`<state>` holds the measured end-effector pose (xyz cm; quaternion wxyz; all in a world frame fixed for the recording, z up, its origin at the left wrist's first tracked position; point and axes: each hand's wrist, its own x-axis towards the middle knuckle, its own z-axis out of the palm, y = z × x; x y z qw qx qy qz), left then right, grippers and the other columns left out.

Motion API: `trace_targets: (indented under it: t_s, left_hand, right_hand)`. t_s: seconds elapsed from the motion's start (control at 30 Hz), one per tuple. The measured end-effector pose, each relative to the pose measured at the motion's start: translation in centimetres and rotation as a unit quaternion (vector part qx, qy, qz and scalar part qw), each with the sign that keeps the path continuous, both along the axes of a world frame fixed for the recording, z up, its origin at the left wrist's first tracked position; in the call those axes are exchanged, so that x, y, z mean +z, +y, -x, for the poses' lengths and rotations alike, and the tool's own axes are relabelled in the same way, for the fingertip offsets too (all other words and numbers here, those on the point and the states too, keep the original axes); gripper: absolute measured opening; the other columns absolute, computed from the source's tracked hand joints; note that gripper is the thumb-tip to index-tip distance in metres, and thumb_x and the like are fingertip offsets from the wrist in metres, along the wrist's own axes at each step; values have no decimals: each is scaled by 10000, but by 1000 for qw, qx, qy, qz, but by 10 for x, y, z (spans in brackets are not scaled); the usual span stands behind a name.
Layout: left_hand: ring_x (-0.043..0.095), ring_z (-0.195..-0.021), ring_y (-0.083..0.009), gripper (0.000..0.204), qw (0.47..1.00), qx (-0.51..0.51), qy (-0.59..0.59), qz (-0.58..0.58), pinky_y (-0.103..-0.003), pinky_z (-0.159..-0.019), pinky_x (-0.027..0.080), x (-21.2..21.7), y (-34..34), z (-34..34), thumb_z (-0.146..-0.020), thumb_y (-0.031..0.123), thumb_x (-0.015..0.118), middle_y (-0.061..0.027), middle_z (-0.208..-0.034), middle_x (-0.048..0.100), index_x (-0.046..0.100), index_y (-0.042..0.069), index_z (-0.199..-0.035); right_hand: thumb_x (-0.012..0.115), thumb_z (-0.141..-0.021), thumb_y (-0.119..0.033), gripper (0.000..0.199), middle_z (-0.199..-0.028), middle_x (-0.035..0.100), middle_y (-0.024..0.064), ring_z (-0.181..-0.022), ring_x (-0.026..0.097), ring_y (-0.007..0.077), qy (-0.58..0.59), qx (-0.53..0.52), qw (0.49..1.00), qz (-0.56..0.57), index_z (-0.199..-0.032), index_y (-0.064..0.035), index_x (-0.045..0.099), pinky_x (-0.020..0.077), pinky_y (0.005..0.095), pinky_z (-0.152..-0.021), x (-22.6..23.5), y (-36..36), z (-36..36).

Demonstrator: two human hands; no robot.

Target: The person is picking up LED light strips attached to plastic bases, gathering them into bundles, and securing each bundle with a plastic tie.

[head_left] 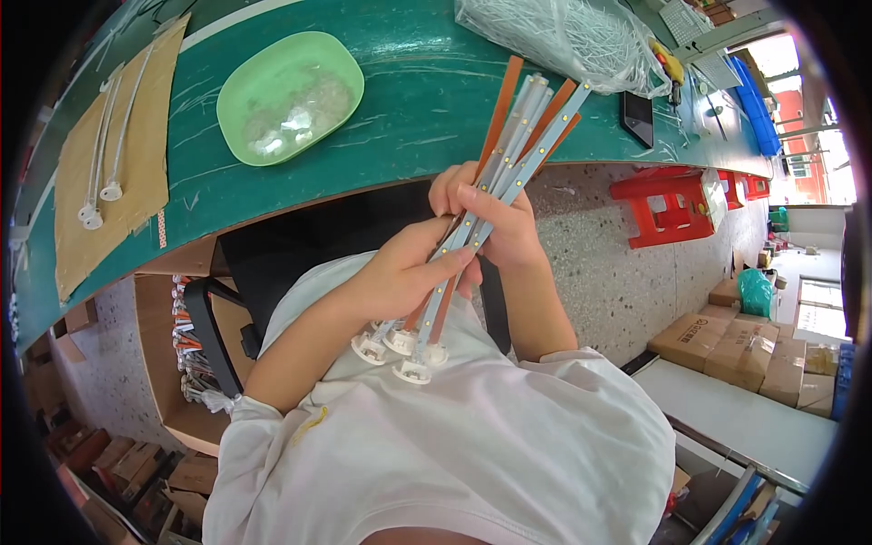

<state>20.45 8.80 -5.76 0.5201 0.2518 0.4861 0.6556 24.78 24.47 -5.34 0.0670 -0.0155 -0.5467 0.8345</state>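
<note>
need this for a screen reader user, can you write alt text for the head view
Both hands, left hand and right hand, hold a bundle of thin light strips with white end caps over the lap. Beyond it, a green table bears a green bowl.

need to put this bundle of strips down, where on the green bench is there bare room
The widest bare patch of the green bench lies between the green dish and the clear bag of white parts. A narrower strip runs between the dish and the brown mat with white pieces. The far right end, by the dark phone, is crowded. Both the left hand and right hand grip the strip bundle.
</note>
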Motion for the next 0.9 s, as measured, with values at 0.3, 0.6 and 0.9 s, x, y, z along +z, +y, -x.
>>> trace_targets:
  t_s: [0.3, 0.6, 0.9]
  left_hand:
    - [594, -926, -177, 490, 993, -9, 113, -22, -336, -820, 499, 5, -9, -10, -967, 186, 528, -91, -1009, 576, 331, -16, -1368]
    - [616, -694, -195, 226, 986, 26, 166, -17, -319, -653, 502, 6, -14, -18, -1002, 151, 428, -76, -769, 599, 467, -15, -1151]
    - [574, -741, -115, 262, 997, 2, 79, -17, -266, -650, 486, 0, -25, -11, -1036, 277, 391, -49, -833, 581, 441, 34, -1120]
  right_hand:
    - [637, -867, -157, 164, -785, 586, 107, -764, 562, 198, 14, -8, 1000, 6, -803, -23, 567, 453, 322, -681, -8, -1, -6]
    - [636, -839, -79, 85, -804, 590, 113, -787, 566, 219, -1, 30, 997, -65, -857, -19, 578, 453, 355, -692, 12, -5, -7]
    - [650, -790, -653, 862, -1249, 605, 202, -1165, 591, 298, -15, 294, 912, -284, -1339, -1, 520, 486, 387, -923, 71, 80, 7]
